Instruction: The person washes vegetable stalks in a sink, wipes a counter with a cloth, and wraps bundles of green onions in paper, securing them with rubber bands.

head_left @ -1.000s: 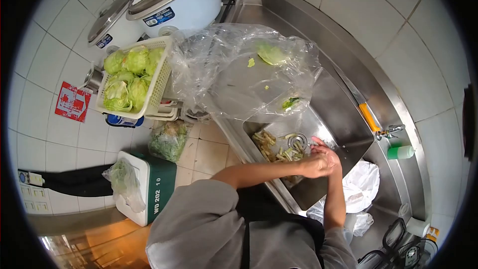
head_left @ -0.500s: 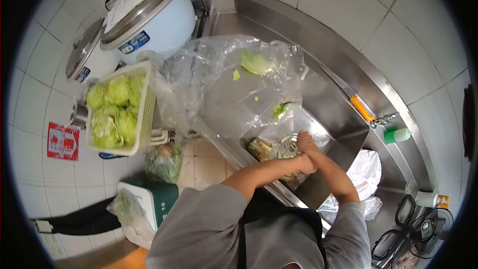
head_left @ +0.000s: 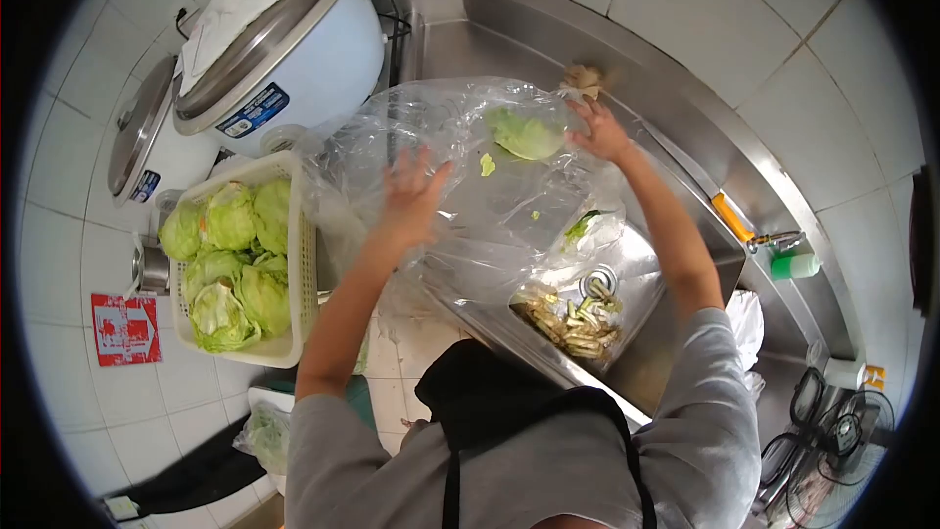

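My left hand is over the left part of a clear plastic sheet or bag, its fingers spread and slightly blurred. At the sheet's far right edge is my right hand, fingers apart, beside a pale green lettuce leaf lying on the plastic. A blurred brownish object shows just beyond my right fingertips; whether they touch it is unclear. Smaller green scraps also lie on the sheet. Below it, vegetable trimmings sit in the steel sink near the drain.
A cream basket of lettuce heads stands at left, below two large cookers. An orange-handled knife, a tap and a green bottle are along the right ledge. A fan is at lower right.
Both hands have left the sink and moved up over the plastic, now wide apart. The trimmings and drain are uncovered. The brownish object now shows near the back ledge, and the view has shifted.
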### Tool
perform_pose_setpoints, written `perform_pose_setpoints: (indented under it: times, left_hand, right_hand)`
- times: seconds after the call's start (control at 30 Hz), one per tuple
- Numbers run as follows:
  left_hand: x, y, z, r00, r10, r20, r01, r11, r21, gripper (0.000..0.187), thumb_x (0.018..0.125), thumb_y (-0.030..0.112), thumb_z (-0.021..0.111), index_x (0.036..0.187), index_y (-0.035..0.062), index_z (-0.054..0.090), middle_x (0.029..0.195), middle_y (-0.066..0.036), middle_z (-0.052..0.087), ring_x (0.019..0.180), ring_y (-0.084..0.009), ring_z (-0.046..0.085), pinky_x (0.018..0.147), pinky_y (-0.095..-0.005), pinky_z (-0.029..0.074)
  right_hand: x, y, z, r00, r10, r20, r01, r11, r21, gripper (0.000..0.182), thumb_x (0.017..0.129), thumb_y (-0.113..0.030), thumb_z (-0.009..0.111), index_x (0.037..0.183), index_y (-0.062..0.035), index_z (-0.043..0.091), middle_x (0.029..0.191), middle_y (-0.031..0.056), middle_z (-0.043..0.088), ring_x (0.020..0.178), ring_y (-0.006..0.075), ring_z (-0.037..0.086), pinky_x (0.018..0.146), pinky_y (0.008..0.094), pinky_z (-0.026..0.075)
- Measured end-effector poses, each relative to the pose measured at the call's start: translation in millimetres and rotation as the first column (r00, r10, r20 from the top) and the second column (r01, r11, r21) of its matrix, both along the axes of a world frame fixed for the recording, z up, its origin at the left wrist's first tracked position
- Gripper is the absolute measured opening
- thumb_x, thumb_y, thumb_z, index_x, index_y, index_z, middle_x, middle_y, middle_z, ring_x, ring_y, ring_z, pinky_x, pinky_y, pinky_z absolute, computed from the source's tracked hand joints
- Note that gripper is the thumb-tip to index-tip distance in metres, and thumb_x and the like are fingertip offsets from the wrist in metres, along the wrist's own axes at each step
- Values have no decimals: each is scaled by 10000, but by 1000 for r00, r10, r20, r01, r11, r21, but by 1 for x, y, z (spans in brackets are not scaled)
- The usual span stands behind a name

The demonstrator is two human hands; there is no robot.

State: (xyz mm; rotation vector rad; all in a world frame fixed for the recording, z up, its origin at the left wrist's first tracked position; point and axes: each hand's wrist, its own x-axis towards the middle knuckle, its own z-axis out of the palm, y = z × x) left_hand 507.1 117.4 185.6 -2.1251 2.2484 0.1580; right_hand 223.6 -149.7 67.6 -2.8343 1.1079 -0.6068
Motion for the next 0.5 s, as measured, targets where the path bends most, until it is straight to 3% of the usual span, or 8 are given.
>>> perform_pose_setpoints:
  times: [0.03,0.1,0.17,0.23,0.3,0.43,0.47,0.5]
  left_hand:
    - [11,6,-5,1000,-15,3,15,1000,10,1041,518,160,816,1386,211,245,1409,-198,183,1324,-427,114,1028,-565,190]
    - [25,15,-26,971,22,238,-64,983,171,1158,448,224,853,1406,228,203,1408,-210,203,1275,-470,210,1031,-556,169]
    - [24,21,-39,973,-18,228,-39,969,243,1095,482,212,835,1393,202,228,1352,-228,295,1221,-444,314,1027,-537,183]
    - [22,12,-49,975,-61,212,-8,951,309,1032,516,200,817,1381,176,253,1295,-246,388,1166,-419,417,1024,-518,197]
    - [15,-2,-60,992,-121,34,99,920,379,800,605,163,771,1298,124,372,1086,-232,554,1033,-364,539,948,-463,328]
    - [-29,-7,-118,950,-246,-195,296,909,295,630,679,74,647,1240,26,365,994,-251,589,932,-370,585,901,-495,369]
    - [-48,-8,-120,951,-72,-301,174,928,328,597,691,104,651,1222,17,394,1021,-256,577,965,-385,563,874,-466,401]
    - [-62,-7,-121,913,109,-393,53,923,380,567,702,134,656,1204,8,424,1047,-262,566,998,-399,541,846,-437,434]
  right_hand:
    - [1,12,-5,1000,-15,3,15,1000,10,682,783,-570,527,1318,-169,393,1249,183,483,1186,375,403,995,464,323]
    - [6,47,-12,981,-188,54,116,783,611,858,701,-713,495,1363,-191,339,1330,169,413,1252,410,308,1030,523,257]
    - [17,84,-14,977,-76,-202,177,814,553,974,643,-800,447,1390,-199,279,1372,140,368,1281,439,228,1032,583,200]
    - [26,138,4,985,107,-132,12,732,682,981,629,-756,530,1399,-214,257,1399,129,328,1308,417,171,1033,623,117]
    - [37,199,5,979,199,-41,-114,707,698,1010,596,-758,559,1389,-196,286,1415,167,276,1317,433,102,1052,592,85]
    - [71,279,-36,1000,28,-14,-18,877,480,806,648,-400,712,1328,-131,374,1372,200,321,1274,380,247,1016,549,203]
    - [75,284,-46,993,-86,86,42,906,421,714,665,-242,730,1290,-88,421,1327,217,382,1244,358,327,993,519,269]
    - [71,284,-57,990,-111,90,62,902,427,714,665,-242,730,1290,-88,421,1327,217,382,1244,358,327,993,519,269]
